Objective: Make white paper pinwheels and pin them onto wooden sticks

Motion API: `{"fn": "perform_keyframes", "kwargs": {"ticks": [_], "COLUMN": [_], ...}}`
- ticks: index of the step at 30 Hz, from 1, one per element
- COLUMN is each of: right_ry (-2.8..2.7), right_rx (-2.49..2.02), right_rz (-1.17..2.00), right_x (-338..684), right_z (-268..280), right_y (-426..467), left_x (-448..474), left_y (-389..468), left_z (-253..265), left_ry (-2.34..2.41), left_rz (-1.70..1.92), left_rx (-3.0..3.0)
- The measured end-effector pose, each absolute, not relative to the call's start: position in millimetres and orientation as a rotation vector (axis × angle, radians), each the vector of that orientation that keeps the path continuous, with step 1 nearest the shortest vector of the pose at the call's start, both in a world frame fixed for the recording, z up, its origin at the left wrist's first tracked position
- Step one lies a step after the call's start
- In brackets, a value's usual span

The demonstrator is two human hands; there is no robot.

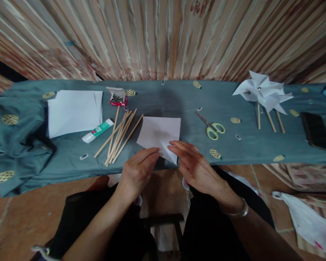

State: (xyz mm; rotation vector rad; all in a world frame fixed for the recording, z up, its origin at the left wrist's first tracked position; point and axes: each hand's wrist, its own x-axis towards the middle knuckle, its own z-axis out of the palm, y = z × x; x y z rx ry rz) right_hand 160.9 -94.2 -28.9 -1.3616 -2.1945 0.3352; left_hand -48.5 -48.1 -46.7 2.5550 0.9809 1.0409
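While the left hand (138,168) pinches the near edge of the white sheet (161,130), the right hand (192,164) sets its fingertips against the sheet's right part; whether these pinch it cannot be told. The sheet sits close to the near edge of the blue-green cloth (225,105). Left of the sheet, past the wooden sticks (121,136), an open red box (116,103) contains small metal pieces (118,99). The tube (97,131), also left, carries print too small to read. A strip of cloth separates the sheet from the scissors (210,124) at its right; paper pinwheels (268,96) lie farther right.
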Motion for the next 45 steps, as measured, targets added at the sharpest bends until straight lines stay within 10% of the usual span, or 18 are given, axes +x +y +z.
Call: {"fn": "perform_keyframes", "kwargs": {"ticks": [10, 24, 45], "right_ry": [-2.377, -2.371, -1.521], "right_rx": [-1.493, -1.397, -1.843], "right_rz": [-0.029, -0.023, 0.719], "right_x": [172, 171, 170], "right_z": [-46, -52, -55], "right_y": [-85, -105, -83], "left_x": [-61, -60, -67], "left_y": [-51, -45, -35], "left_z": [-37, -62, -62], "left_ry": [1.058, 1.074, 1.266], "left_rz": [0.964, 0.808, 0.743], "left_rx": [2.018, 2.793, 2.302]}}
